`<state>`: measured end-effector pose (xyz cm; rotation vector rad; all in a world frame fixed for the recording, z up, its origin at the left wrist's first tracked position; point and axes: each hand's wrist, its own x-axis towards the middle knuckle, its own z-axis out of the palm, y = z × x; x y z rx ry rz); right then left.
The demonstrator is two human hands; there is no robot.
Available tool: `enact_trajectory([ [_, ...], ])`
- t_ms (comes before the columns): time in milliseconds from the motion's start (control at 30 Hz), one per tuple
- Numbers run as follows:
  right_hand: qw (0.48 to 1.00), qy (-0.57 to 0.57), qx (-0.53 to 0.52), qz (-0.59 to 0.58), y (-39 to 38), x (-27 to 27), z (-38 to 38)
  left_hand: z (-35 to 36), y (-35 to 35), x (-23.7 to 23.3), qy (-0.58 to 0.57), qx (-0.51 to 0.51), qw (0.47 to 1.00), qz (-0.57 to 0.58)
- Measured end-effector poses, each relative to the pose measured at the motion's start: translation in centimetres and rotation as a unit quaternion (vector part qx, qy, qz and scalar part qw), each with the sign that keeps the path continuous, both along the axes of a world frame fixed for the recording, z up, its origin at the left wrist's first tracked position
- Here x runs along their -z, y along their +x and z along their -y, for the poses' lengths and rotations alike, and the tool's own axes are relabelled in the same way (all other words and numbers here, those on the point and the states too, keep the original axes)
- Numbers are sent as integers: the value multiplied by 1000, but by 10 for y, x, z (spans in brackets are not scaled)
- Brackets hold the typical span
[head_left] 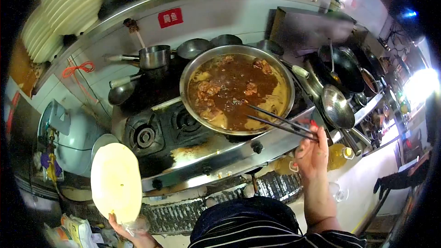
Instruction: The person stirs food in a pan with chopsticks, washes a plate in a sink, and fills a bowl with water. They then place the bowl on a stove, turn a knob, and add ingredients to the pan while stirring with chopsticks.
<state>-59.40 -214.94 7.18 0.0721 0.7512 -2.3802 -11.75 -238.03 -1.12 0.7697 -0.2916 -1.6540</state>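
Note:
A wide metal pot (184, 93) on the stove holds brown liquid with chunks of meat (207, 90) in it. My right hand (313, 154) is closed round a pair of dark chopsticks (281, 126), whose tips reach into the liquid near the pot's front right side. Down at the lower left, my left hand (123, 230) grips the bottom edge of a pale oval plate (116, 181), held tilted up beside the stove. Some clear plastic shows at that hand's wrist.
Behind the pot stand a saucepan (154, 57) and several small pans. Woks and a metal strainer (337, 107) lie to the right. A gas cylinder (76, 138) is at the left, an oil bottle (338, 156) below the stove's right edge, and stacked plates (69, 11) above.

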Motion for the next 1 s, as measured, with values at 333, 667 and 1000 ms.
enact_trajectory([
  [333,727,235,-66,-642,14,-18,145,-13,-24,-31,47,-46,998,-18],
  [667,549,351,-130,-747,-2,-18,139,-32,-3,-24,13,-99,995,28],
  [1000,502,404,-132,-753,-21,-37,107,-37,-3,-35,14,-178,977,118],
])
